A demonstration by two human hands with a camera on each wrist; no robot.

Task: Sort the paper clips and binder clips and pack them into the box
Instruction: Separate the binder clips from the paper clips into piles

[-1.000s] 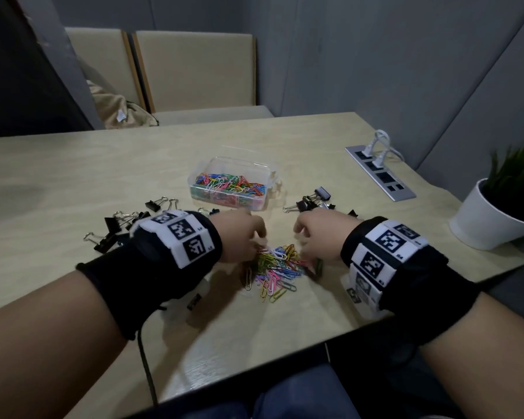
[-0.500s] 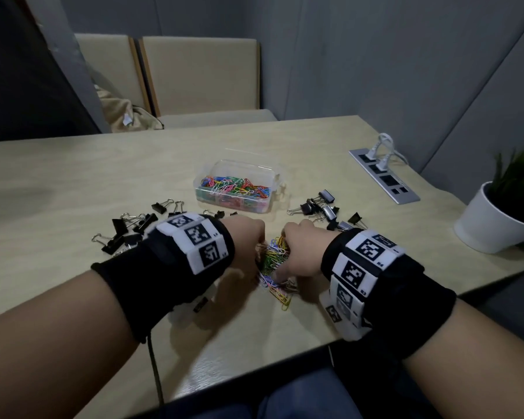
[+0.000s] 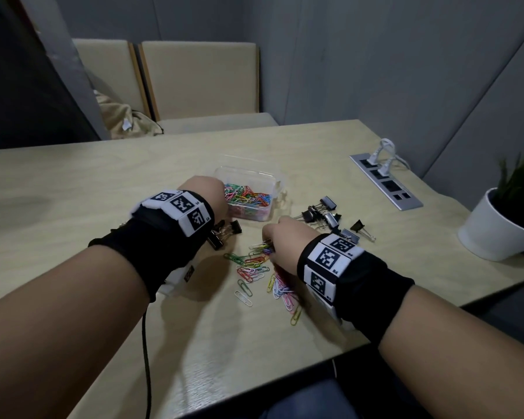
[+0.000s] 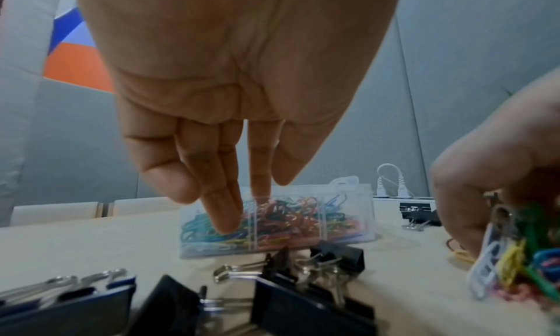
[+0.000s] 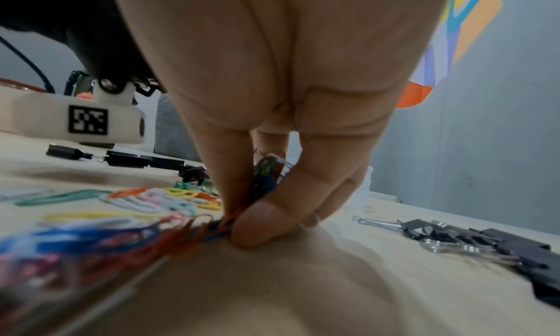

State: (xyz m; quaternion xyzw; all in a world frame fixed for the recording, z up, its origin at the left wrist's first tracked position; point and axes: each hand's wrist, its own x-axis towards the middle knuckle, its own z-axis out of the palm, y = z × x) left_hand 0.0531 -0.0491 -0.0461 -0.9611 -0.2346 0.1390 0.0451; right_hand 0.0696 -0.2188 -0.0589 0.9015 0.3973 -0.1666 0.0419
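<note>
A clear plastic box on the table holds many coloured paper clips. My left hand hovers over the box's left end with its fingers pointing down, relaxed and empty. Loose paper clips lie scattered in front of the box. My right hand pinches a bunch of them between thumb and fingers at the pile's far edge. Black binder clips lie in two groups: one to the right of the box, one under my left wrist.
A white pot with a plant stands at the table's right edge. A socket panel with white plugs is set into the table behind it. Two chairs stand beyond the far edge. A black cable hangs from my left wrist.
My left hand has left the pile and moved forward to the box, its fingers now loose. My right hand has stayed at the pile, gripping clips. The pile lies more spread out.
</note>
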